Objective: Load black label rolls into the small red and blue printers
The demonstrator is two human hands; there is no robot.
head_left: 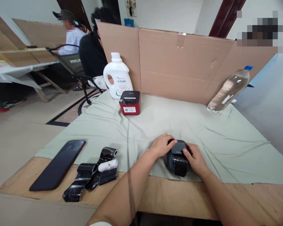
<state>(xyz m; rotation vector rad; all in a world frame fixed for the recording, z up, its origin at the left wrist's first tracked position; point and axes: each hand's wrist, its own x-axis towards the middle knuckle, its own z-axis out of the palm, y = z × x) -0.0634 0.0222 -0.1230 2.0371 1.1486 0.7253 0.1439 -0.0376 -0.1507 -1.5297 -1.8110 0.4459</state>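
A small black label printer (178, 158) lies near the front edge of the pale green cloth (155, 125). My left hand (160, 145) grips its left side and my right hand (195, 158) holds its right side, fingers on the lid. Left of my arms, on the bare wood, lie a small white paper roll (108, 165) and a crumpled black ribbon strip (89, 175). A red and black printer (130, 102) stands further back on the cloth.
A black phone (58, 164) lies at the table's left edge. A white detergent jug (118, 76) and a tilted clear water bottle (228, 90) stand against a cardboard screen (179, 59). Two people sit on chairs at the back left.
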